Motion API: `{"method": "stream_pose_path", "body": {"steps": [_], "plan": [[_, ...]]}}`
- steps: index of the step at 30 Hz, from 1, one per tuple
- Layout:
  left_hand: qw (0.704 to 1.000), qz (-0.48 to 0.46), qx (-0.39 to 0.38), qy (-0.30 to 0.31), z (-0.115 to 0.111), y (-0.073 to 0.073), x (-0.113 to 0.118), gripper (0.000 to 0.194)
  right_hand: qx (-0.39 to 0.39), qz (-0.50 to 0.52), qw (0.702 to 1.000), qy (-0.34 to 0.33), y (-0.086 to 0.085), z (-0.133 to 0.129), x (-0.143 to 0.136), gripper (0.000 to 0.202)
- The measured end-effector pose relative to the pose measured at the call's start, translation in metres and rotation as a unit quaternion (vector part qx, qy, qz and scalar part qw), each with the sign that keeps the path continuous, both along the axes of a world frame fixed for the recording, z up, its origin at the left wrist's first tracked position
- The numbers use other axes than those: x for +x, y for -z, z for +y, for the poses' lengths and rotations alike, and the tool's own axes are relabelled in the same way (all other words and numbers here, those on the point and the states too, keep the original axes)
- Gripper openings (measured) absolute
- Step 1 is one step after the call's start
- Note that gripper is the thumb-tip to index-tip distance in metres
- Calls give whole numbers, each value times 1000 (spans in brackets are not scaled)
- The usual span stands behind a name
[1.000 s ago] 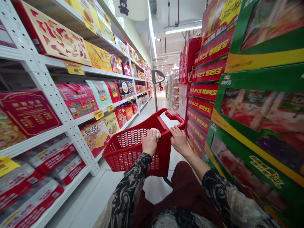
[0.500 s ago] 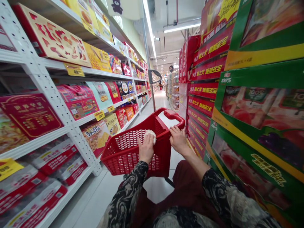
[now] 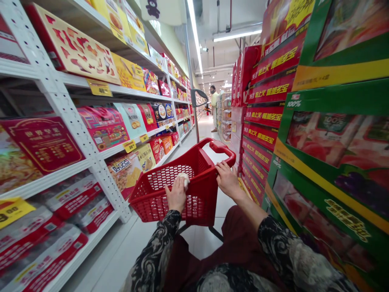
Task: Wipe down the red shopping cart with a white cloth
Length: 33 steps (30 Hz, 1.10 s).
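A red plastic shopping basket (image 3: 200, 202) with perforated sides stands in front of me, tilted toward the left. My left hand (image 3: 177, 194) presses a white cloth (image 3: 183, 177) against the top of the basket's near side, its fingers closed over the cloth. On the right, my right hand (image 3: 227, 178) grips the basket's rim just below the raised red handle (image 3: 223, 148), fingers curled over the edge. Part of the cloth is hidden under my left fingers. Dark legs of a stand or frame show beneath the basket.
White shelves (image 3: 73, 162) of boxed snacks line the left. Stacked red drink cartons (image 3: 264, 117) and green juice cartons (image 3: 328, 162) rise close on the right. Behind the basket stands a metal pole with a grey loop handle (image 3: 199, 98). A person (image 3: 214, 107) stands farther down the aisle.
My left hand has slid left along the basket's near side with the white cloth. My right hand keeps its hold on the rim. The distant person has come into fuller view.
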<state>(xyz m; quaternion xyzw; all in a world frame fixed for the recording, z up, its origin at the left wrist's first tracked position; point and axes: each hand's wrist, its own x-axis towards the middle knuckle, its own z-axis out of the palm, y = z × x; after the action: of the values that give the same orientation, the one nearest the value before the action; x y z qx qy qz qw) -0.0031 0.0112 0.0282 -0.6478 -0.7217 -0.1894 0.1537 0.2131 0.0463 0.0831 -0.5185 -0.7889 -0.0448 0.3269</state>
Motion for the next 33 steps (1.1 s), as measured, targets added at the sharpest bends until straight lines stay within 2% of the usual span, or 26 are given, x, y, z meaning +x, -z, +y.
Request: {"method": "stream_pose_path", "body": {"steps": [2,6,8,11,16,19,21,28,30,33], "plan": [[1000,1,4,13,1,-3,11,51,2,-1,1000,-1,0,-1,-2,45],[996,8,23,84,5,-18,50,50,8,-10,1000,-2,0,-3,-4,45],[993,14,25,117,6,-23,60,48,6,-12,1000,-3,-1,-4,-4,45],[992,23,19,123,5,-21,50,49,4,-9,1000,-5,-2,-4,-4,45],[1000,20,3,24,-2,0,-3,52,5,-3,1000,-6,-1,-4,-2,46],[1000,16,0,-10,-4,6,-17,50,7,-1,1000,-5,1,-3,-2,46],[1000,13,0,-2,-3,5,-11,51,8,0,1000,-3,2,-2,-3,46],[996,8,20,87,7,-17,44,48,7,-7,1000,-4,2,-2,-3,45],[995,12,17,97,6,-19,46,48,8,-6,1000,-4,1,-3,-2,46],[997,13,4,75,2,-15,30,51,8,-1,1000,-6,0,-3,-1,46]]}}
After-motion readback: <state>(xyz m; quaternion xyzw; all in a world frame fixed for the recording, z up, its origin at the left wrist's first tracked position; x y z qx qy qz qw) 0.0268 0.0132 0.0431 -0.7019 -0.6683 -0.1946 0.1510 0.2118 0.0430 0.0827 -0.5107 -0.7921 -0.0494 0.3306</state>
